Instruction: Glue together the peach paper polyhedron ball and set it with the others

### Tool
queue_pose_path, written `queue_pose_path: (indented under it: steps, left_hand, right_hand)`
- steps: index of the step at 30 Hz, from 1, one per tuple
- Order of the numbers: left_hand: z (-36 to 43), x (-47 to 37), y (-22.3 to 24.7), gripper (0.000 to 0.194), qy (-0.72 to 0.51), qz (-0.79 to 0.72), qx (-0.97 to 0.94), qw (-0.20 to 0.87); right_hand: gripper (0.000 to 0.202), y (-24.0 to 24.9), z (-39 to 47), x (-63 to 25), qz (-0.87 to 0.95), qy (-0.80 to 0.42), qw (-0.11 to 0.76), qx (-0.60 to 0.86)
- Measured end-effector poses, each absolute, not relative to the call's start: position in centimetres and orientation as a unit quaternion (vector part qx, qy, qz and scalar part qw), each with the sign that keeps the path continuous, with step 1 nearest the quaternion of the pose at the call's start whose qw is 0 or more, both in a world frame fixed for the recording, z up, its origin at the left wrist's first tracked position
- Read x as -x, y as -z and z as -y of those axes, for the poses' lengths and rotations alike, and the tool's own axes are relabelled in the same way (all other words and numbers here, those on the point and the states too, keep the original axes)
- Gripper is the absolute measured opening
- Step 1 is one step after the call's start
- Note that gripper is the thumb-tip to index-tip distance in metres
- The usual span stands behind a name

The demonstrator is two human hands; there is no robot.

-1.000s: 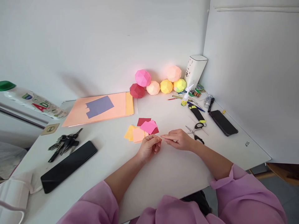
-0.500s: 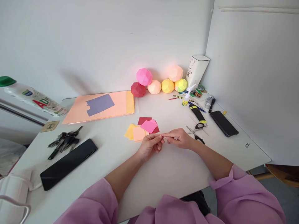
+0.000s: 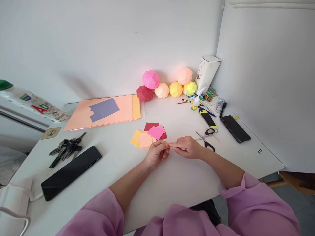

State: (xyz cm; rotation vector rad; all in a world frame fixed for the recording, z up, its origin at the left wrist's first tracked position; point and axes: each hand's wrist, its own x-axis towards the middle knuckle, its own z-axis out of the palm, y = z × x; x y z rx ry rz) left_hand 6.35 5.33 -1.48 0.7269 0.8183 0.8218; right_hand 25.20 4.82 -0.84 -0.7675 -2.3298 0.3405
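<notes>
Over the front middle of the desk my two hands meet at the fingertips. My left hand is closed, thumb pressed against curled fingers; whatever it pinches is too small or hidden to name. My right hand has its index finger stretched out to the left fingertips, the thumb apart below it. Just behind the left hand lie loose paper pieces: a pink piece, a dark red piece, a peach piece and a yellow piece. Scissors with black handles lie open beyond the right hand.
Faceted paper balls stand along the wall. A glue bottle, a utility knife and a phone are at right. Stacked coloured sheets, keys, a black slab and a bottle occupy the left.
My right index finger and thumb have parted slightly, and the right hand has shifted a little at the left fingertips. The left hand keeps its pinch. The view has moved very slightly.
</notes>
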Motion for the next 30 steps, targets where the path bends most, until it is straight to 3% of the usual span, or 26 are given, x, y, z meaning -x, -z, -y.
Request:
queue_pose_path:
  steps: [7, 18, 23, 30]
  left_hand:
    - [-5.2, -6.4, 1.5, 0.013, -0.388, -0.385, -0.337, 0.767]
    - [-5.3, -6.3, 1.4, 0.020, -0.376, -0.360, -0.345, 0.781]
    - [-5.4, -6.3, 1.6, 0.024, -0.373, -0.346, -0.352, 0.786]
    - [-5.5, -6.3, 1.8, 0.025, -0.375, -0.346, -0.349, 0.786]
  right_hand:
    - [0.029, 0.7, -4.6, -25.0, 0.819, -0.294, 0.371, 0.325]
    - [0.035, -0.4, -4.5, -25.3, 0.690, -0.508, 0.365, 0.363]
    - [0.032, -0.6, -4.5, -25.1, 0.729, -0.468, 0.352, 0.354]
    - [0.033, 0.3, -4.9, -25.4, 0.850, -0.210, 0.351, 0.332]
